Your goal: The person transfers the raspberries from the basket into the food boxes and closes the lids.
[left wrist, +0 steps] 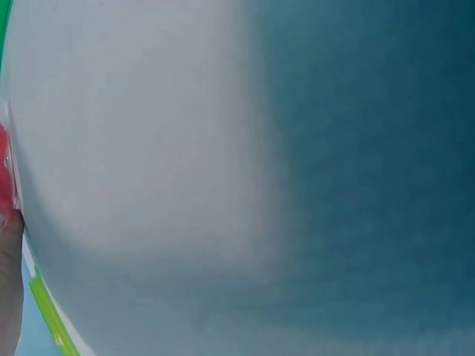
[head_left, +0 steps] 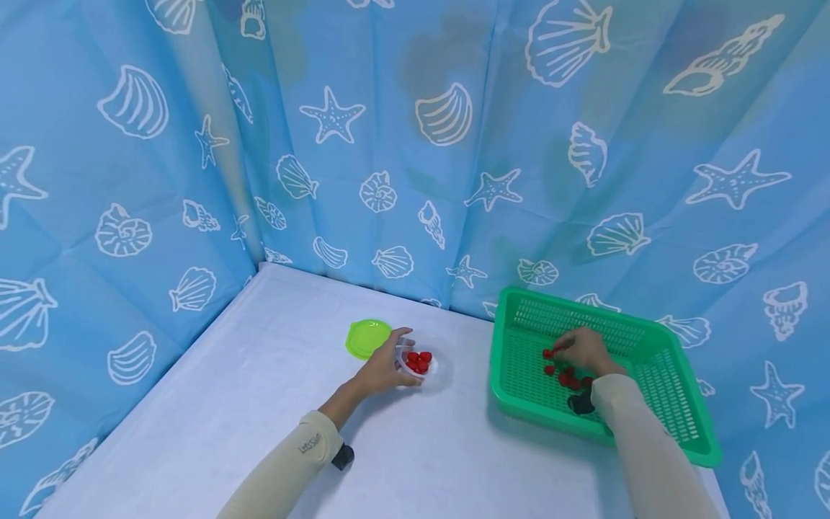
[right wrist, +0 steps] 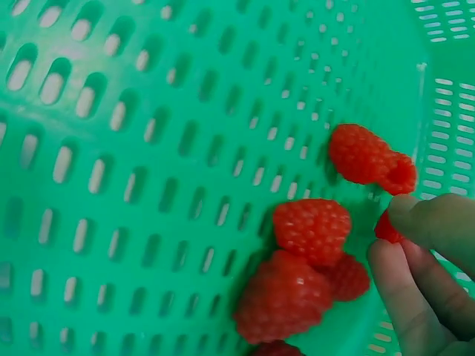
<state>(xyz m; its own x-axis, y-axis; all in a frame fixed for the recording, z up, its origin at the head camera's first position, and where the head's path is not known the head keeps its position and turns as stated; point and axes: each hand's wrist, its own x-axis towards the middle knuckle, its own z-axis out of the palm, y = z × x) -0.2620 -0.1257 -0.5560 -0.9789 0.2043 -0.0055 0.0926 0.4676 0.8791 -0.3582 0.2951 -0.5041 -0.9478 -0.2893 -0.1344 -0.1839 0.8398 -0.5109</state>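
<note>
My left hand (head_left: 381, 370) grips a clear round plastic tub (head_left: 442, 366) on the white table, thumb and fingers spread around its side. Several red raspberries (head_left: 418, 360) sit inside the tub, which leans toward me. In the left wrist view, only one finger (left wrist: 10, 278) and a red berry edge show at the left border. Over at the right, my right hand (head_left: 586, 349) reaches into a green perforated basket (head_left: 498, 360). Its fingertips pinch a raspberry (right wrist: 387, 228), mostly covered by them. More raspberries (right wrist: 313, 231) lie on the basket floor beside the fingers.
A lime-green lid (head_left: 366, 340) lies flat just behind and left of the tub. Blue curtains (head_left: 402, 180) printed with shells and starfish hang along the table's back and left edges. White tabletop (head_left: 454, 447) separates tub and basket.
</note>
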